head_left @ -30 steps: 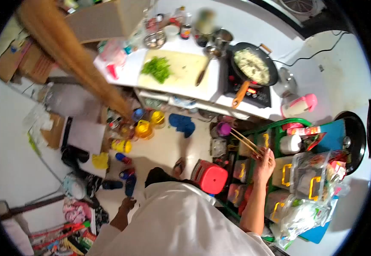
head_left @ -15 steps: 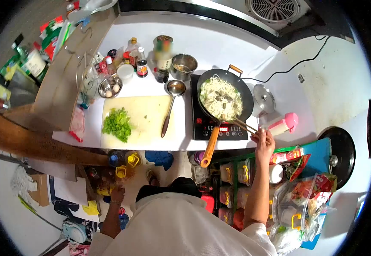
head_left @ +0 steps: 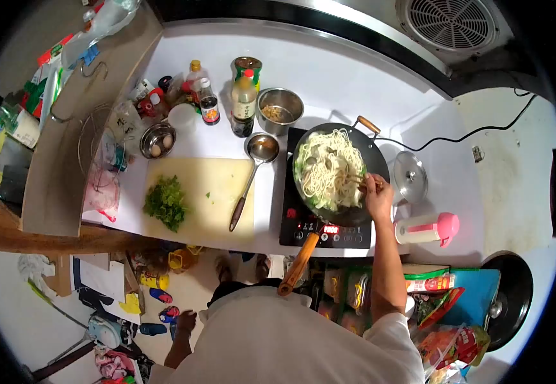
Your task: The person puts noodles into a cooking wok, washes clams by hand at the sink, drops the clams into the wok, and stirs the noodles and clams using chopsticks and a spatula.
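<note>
My right hand (head_left: 379, 197) is closed round a pair of chopsticks (head_left: 357, 179), whose tips reach into the noodles (head_left: 330, 168). The noodles lie heaped with bits of green and darker pieces in a black wok (head_left: 375, 161). Under the wok is a black induction cooker (head_left: 294, 233) with a lit red display. The wok's long wooden handle (head_left: 298, 265) points toward my body. Down at my side, away from the counter, hangs my left hand (head_left: 187, 320); its fingers are too small and dark to make out.
Left of the cooker lie a ladle (head_left: 246, 185) and a cutting board (head_left: 220, 208) with chopped greens (head_left: 166, 203). Behind them stand a steel pot (head_left: 280, 110), sauce bottles (head_left: 244, 105) and a bowl with eggs (head_left: 157, 141). On the right are a glass lid (head_left: 411, 176) and a pink-topped flask (head_left: 426, 228).
My right hand has moved from the wok's near right edge up over its right side, with the chopsticks now in the noodles. The camera view has shifted too.
</note>
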The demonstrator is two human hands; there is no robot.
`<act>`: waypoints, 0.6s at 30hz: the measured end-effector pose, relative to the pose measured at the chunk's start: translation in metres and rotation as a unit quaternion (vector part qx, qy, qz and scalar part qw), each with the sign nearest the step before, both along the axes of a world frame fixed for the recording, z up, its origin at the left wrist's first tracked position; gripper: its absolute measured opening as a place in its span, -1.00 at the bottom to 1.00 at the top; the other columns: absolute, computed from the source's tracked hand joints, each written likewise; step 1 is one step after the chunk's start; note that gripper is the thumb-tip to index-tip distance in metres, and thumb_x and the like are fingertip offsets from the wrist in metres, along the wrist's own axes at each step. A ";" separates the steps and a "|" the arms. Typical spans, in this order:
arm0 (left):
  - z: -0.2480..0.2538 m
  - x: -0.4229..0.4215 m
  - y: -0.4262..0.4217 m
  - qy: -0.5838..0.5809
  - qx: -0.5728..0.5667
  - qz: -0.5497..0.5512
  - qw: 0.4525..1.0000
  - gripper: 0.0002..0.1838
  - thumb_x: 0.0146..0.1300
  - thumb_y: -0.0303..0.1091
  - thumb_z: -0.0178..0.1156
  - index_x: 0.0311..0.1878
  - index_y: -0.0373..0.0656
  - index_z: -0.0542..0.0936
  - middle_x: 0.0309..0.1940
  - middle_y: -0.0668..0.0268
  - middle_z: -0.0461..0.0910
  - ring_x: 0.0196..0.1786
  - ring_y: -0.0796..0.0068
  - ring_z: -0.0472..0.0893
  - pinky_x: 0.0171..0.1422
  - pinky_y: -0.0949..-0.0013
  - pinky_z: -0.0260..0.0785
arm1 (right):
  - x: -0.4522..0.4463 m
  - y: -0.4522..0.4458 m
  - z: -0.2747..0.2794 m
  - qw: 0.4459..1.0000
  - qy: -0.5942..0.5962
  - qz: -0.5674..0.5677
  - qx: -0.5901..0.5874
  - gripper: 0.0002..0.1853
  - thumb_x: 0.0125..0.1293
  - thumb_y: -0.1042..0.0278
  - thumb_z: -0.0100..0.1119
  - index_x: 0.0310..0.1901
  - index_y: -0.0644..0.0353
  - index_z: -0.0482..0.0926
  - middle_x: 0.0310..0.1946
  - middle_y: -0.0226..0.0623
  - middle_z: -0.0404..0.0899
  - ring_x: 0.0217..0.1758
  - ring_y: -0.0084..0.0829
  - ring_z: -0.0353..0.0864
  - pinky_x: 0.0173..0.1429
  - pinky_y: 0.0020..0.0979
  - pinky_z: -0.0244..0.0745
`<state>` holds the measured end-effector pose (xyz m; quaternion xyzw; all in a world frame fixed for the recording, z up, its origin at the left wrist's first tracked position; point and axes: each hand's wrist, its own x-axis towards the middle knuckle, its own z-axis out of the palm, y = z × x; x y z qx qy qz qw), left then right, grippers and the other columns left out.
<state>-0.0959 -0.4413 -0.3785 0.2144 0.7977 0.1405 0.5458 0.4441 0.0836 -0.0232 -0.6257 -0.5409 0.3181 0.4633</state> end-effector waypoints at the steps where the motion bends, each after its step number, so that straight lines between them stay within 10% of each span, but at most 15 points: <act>1: -0.006 0.006 -0.002 -0.038 -0.043 0.094 0.994 -0.66 0.21 -0.26 0.14 0.04 -0.08 0.63 -0.18 0.30 0.69 -0.15 0.42 0.68 -0.09 0.32 0.56 | 0.002 -0.001 0.017 0.999 -0.012 0.019 -0.029 -0.66 0.41 0.25 0.19 -0.13 0.48 0.59 -0.37 -0.22 0.65 -0.37 -0.47 0.65 -0.22 -0.44 0.64; 7: 0.069 0.055 0.026 -0.002 -0.081 0.015 0.997 -0.67 0.07 -0.38 0.17 -0.05 0.07 0.64 -0.09 0.32 0.68 0.01 0.28 0.64 0.06 0.24 0.54 | 0.048 0.037 0.046 0.998 -0.056 0.009 -0.021 -0.69 0.41 0.21 0.19 -0.25 0.38 0.63 -0.46 -0.29 0.65 -0.42 -0.53 0.63 -0.29 -0.46 0.54; 8: 0.060 0.049 0.026 0.166 0.082 -0.240 0.953 -0.72 0.05 -0.41 0.16 -0.12 0.03 0.62 -0.19 0.31 0.68 -0.06 0.26 0.65 0.06 0.23 0.54 | 0.044 0.046 0.032 0.996 -0.084 0.024 -0.013 -0.68 0.41 0.21 0.19 -0.23 0.39 0.63 -0.45 -0.29 0.65 -0.41 -0.52 0.63 -0.27 -0.46 0.55; 9: 0.026 0.035 0.020 0.313 0.235 -0.466 0.793 -0.77 0.03 -0.44 0.16 -0.19 -0.02 0.60 -0.29 0.31 0.69 -0.13 0.24 0.65 0.05 0.21 0.54 | 0.040 0.049 0.021 0.993 -0.111 0.040 -0.005 -0.68 0.41 0.21 0.19 -0.21 0.39 0.63 -0.44 -0.29 0.66 -0.40 -0.51 0.64 -0.25 -0.45 0.55; 11: 0.015 0.032 0.036 0.093 0.196 -0.167 0.962 -0.77 0.07 -0.41 0.16 -0.15 -0.08 0.58 -0.30 0.27 0.67 -0.21 0.27 0.65 0.01 0.25 0.54 | 0.033 0.040 0.016 0.988 -0.130 0.073 -0.030 -0.67 0.41 0.21 0.18 -0.18 0.42 0.63 -0.39 -0.26 0.67 -0.36 -0.49 0.65 -0.22 -0.45 0.57; 13: 0.049 0.038 0.076 -0.060 0.129 0.146 0.979 -0.66 0.19 -0.32 0.18 0.04 -0.18 0.59 -0.26 0.23 0.67 -0.26 0.41 0.65 -0.11 0.35 0.57 | 0.030 0.027 0.028 0.977 -0.097 0.147 -0.119 -0.67 0.40 0.22 0.20 -0.19 0.43 0.63 -0.37 -0.25 0.67 -0.34 -0.49 0.64 -0.22 -0.45 0.58; 18: 0.057 0.032 0.108 -0.134 0.178 0.194 0.955 -0.55 0.23 -0.23 0.23 0.16 -0.22 0.54 -0.23 0.25 0.67 -0.27 0.51 0.62 -0.22 0.40 0.53 | 0.029 -0.007 0.081 0.950 -0.078 0.257 -0.160 -0.72 0.40 0.31 0.19 -0.25 0.45 0.63 -0.44 -0.23 0.64 -0.42 -0.47 0.62 -0.28 -0.43 0.58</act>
